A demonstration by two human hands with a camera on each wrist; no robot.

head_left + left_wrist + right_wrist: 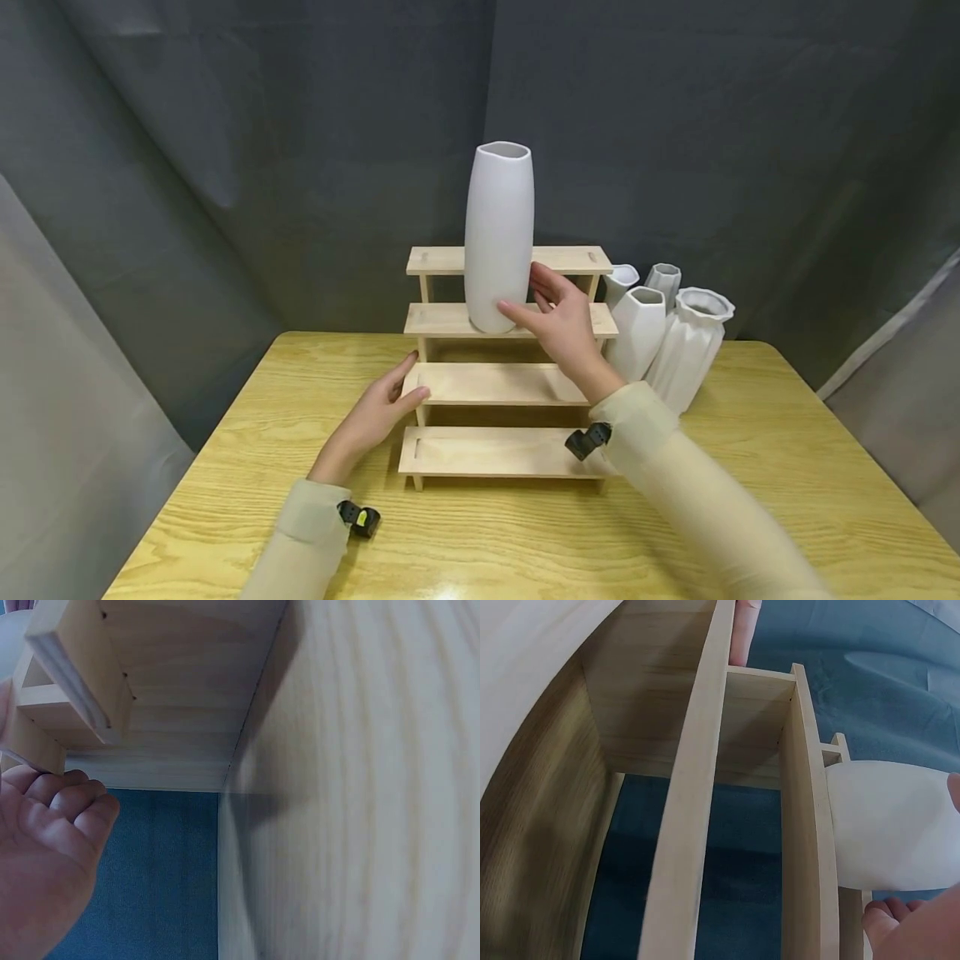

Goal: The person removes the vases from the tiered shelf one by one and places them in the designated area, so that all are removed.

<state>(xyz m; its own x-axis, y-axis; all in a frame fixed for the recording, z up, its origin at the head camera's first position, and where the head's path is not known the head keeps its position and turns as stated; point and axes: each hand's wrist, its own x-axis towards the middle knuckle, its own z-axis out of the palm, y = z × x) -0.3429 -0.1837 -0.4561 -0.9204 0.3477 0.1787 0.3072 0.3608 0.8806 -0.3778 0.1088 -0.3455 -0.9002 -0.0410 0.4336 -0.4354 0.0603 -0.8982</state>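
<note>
A tall white vase [498, 233] stands upright at the second tier from the top of a light wooden stepped shelf [480, 454]. My right hand [562, 321] holds the vase low on its right side, thumb in front and fingers behind. In the right wrist view the vase [892, 825] shows with its lower end at the shelf board. At the shelf's left end, my left hand [382, 408] grips the third tier down, thumb over the board. The left wrist view shows that hand's fingers [75, 799] curled against the wooden edge.
Several white vases stand close together right of the shelf, among them a fluted one [690, 350] and a faceted one [637, 333]. The shelf stands on a wood-grain table [465, 542]. A dark grey curtain [337, 167] hangs behind.
</note>
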